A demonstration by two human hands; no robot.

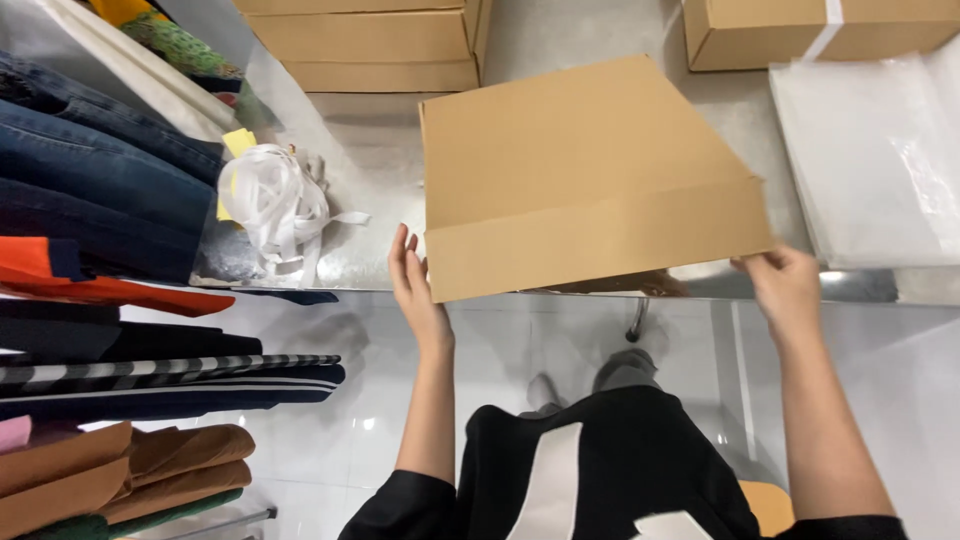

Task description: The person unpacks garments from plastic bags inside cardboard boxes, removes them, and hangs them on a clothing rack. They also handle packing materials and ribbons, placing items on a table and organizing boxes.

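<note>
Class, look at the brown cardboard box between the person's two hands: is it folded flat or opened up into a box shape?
Folded flat. The cardboard box shows as one thin sheet with a crease line, no raised walls or opening, held at its near corners by the left hand and right hand.

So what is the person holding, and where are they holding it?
A flat brown cardboard box, held by its near edge: the left hand is against the near-left corner and the right hand takes the near-right corner. The far part rests on the metal table.
</note>
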